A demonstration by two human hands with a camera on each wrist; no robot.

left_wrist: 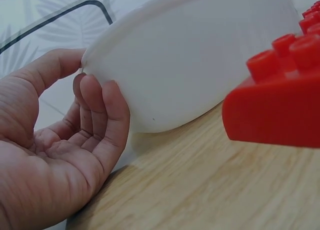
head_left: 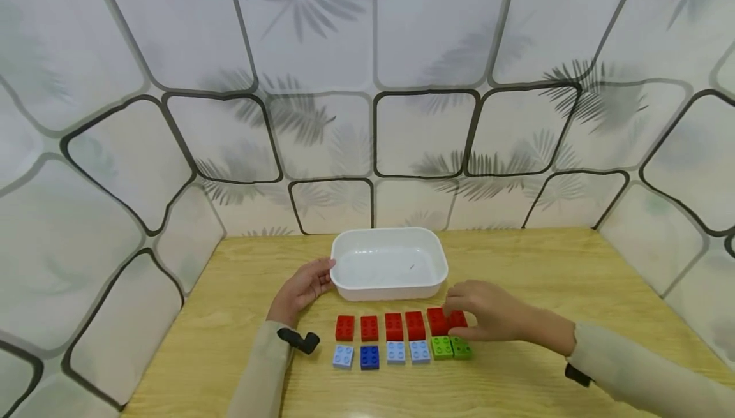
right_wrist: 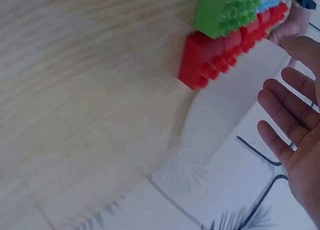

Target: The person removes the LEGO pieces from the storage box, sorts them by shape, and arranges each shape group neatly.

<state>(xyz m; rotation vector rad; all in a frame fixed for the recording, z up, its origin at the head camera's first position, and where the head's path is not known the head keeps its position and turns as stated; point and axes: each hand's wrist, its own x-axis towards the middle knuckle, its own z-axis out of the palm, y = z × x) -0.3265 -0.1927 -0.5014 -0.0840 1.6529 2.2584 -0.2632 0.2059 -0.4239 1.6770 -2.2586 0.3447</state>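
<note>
A white rectangular plastic tub (head_left: 390, 293) stands near the back of the table. My left hand (head_left: 307, 287) grips its left side; in the left wrist view the thumb is at the tub's rim and the curled fingers (left_wrist: 116, 107) lie against its outer wall. In front of the tub runs a row of red toy building blocks (head_left: 393, 327). Over the right end of this row is my right hand (head_left: 488, 311), partly covering the last red block (head_left: 457, 319). The right wrist view shows its fingers (right_wrist: 287, 107) spread and loosely bent, with nothing between them.
A second row lies nearer me: light blue blocks (head_left: 343, 357), one dark blue block (head_left: 370, 357) and two green blocks (head_left: 442, 348). Everything stands on a wooden table (head_left: 517, 380). Patterned cloth (head_left: 425, 131) rises behind the table and at both sides.
</note>
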